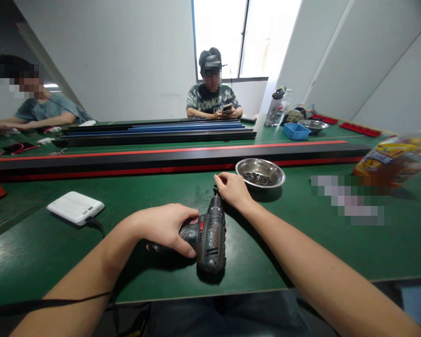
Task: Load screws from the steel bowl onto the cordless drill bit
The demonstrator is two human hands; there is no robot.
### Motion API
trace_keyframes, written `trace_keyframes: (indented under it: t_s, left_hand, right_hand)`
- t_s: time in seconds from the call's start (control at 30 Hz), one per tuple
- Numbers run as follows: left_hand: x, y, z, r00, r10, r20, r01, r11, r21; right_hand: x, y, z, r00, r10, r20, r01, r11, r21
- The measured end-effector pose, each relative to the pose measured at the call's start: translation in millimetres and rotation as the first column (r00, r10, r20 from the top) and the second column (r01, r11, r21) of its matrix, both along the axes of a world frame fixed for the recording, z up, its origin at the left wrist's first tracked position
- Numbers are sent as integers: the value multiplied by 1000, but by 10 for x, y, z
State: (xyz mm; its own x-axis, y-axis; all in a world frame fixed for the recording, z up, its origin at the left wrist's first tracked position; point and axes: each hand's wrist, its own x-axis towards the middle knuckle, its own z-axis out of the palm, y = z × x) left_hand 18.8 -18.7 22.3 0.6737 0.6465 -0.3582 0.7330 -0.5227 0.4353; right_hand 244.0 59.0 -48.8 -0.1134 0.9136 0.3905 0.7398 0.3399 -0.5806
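A dark cordless drill (pixel 210 238) lies on its side on the green table (pixel 301 243), its nose pointing away from me. My left hand (pixel 166 227) is wrapped round the drill's handle. My right hand (pixel 231 187) is curled at the drill's nose, fingers pinched together; what they hold is hidden. Just right of that hand sits a steel bowl (pixel 260 172) with several small dark screws in it.
A white power bank (pixel 75 207) with a cable lies at the left. Long black and red rails (pixel 168 159) cross the table behind the bowl. A snack bag (pixel 396 159) lies at the right. Two other people sit at the far side; a blue tray (pixel 296 131) stands there.
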Motion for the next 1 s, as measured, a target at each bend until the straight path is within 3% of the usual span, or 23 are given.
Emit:
trace_keyframes:
  t_s: [0.73,1.0]
  left_hand:
    - [-66,106,-128,989,129,78,-136,987,87]
    - [-110,132,-176,986,148,75,-161,961,224]
  right_hand:
    - [-24,-38,-10,1000,-15,-17,14,999,-36]
    - [-30,-61,-29,999,39,-11,-39,999,-33]
